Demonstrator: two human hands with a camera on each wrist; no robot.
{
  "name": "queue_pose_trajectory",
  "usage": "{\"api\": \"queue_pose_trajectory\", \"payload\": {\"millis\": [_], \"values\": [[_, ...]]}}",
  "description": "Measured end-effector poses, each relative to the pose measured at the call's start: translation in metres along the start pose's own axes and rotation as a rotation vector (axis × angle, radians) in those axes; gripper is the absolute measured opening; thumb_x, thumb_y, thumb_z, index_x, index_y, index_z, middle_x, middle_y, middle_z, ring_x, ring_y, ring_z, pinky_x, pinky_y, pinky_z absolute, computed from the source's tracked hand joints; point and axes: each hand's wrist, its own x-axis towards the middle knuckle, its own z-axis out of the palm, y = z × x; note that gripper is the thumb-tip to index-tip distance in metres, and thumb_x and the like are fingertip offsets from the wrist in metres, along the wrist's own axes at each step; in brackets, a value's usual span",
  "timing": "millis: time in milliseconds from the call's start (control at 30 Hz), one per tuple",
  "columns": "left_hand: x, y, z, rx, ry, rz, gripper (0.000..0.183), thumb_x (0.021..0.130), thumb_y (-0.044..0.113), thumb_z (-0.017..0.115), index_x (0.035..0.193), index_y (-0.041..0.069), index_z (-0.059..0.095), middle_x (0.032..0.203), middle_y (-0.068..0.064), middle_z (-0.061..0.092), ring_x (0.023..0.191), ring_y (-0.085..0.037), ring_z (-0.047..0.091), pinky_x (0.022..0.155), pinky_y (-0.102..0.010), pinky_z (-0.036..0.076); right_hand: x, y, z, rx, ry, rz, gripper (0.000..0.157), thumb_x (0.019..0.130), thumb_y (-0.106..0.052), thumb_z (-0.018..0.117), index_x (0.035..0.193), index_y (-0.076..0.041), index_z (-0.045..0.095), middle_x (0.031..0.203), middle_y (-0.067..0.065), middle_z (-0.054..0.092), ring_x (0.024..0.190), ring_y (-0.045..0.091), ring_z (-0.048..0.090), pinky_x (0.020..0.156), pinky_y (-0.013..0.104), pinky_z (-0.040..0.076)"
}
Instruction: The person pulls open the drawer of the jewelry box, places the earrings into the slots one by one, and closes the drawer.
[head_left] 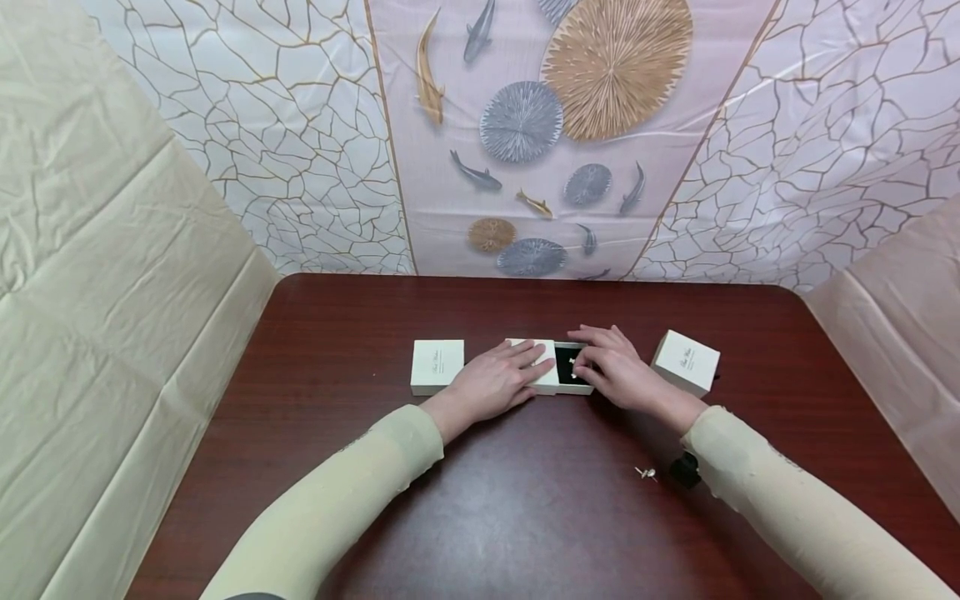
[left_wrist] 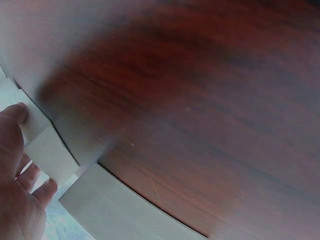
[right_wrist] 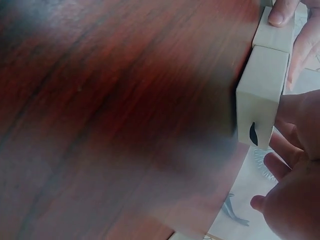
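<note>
A white jewelry box (head_left: 537,377) lies on the table between both hands, its drawer (head_left: 574,389) pulled out to the right and lined in black. My left hand (head_left: 497,379) holds the box's sleeve, fingers across the top and thumb at the near side. Over the drawer, my right hand (head_left: 617,371) has thumb and index finger together at a small gold earring (head_left: 572,364) on the black lining, pinching it; the fingertips partly hide it. A black pull tab (right_wrist: 253,134) shows on the drawer's end in the right wrist view.
A second white box (head_left: 437,363) stands closed left of the left hand. Another white box (head_left: 686,362) sits turned at an angle beyond the right hand. A pair of small earrings (head_left: 646,473) lies on the dark red table (head_left: 480,517) near the right sleeve. Patterned cloth (head_left: 315,167) hangs behind.
</note>
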Motion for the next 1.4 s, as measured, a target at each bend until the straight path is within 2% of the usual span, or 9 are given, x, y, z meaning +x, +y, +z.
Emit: {"api": "queue_pose_trajectory", "payload": {"millis": [333, 833, 1000, 1133, 1400], "values": [[0.001, 0.0, 0.0, 0.001, -0.005, -0.002, 0.055, 0.111, 0.038, 0.059, 0.162, 0.019, 0.05, 0.166, -0.009, 0.047, 0.154, -0.026, 0.043, 0.124, -0.046, 0.038, 0.003, 0.0, -0.001, -0.078, 0.007, 0.01, 0.016, 0.09, -0.001, 0.081, 0.086, -0.012, 0.071, 0.145, 0.023, 0.063, 0.146, 0.048, 0.046, 0.12, 0.078, 0.02], [0.001, 0.0, -0.001, -0.014, 0.002, -0.003, 0.055, 0.11, 0.037, 0.06, 0.161, 0.018, 0.051, 0.165, -0.01, 0.048, 0.154, -0.027, 0.044, 0.124, -0.047, 0.039, 0.009, 0.0, -0.005, -0.104, 0.001, 0.009, 0.017, 0.086, -0.002, 0.084, 0.086, -0.011, 0.07, 0.143, 0.022, 0.064, 0.147, 0.046, 0.046, 0.123, 0.075, 0.018], [0.001, 0.0, -0.001, -0.016, 0.006, 0.003, 0.055, 0.11, 0.037, 0.06, 0.161, 0.018, 0.051, 0.165, -0.01, 0.048, 0.154, -0.027, 0.044, 0.124, -0.047, 0.039, 0.008, -0.001, -0.011, -0.095, -0.002, 0.025, 0.014, 0.088, -0.003, 0.083, 0.088, -0.011, 0.071, 0.144, 0.022, 0.063, 0.148, 0.045, 0.045, 0.124, 0.074, 0.017], [0.001, 0.0, -0.001, -0.01, 0.003, 0.0, 0.055, 0.111, 0.038, 0.059, 0.161, 0.019, 0.051, 0.165, -0.01, 0.048, 0.155, -0.026, 0.043, 0.125, -0.046, 0.038, 0.005, -0.001, -0.02, -0.086, 0.028, 0.033, 0.011, 0.089, -0.004, 0.082, 0.09, -0.01, 0.072, 0.145, 0.022, 0.063, 0.148, 0.046, 0.044, 0.124, 0.074, 0.016], [0.0, 0.0, 0.0, -0.013, -0.001, 0.003, 0.054, 0.111, 0.037, 0.059, 0.161, 0.019, 0.051, 0.164, -0.01, 0.049, 0.155, -0.027, 0.043, 0.125, -0.047, 0.038, -0.004, 0.01, -0.031, -0.089, 0.067, 0.043, 0.01, 0.089, -0.006, 0.083, 0.092, -0.01, 0.074, 0.143, 0.023, 0.064, 0.147, 0.047, 0.044, 0.123, 0.075, 0.017]]}}
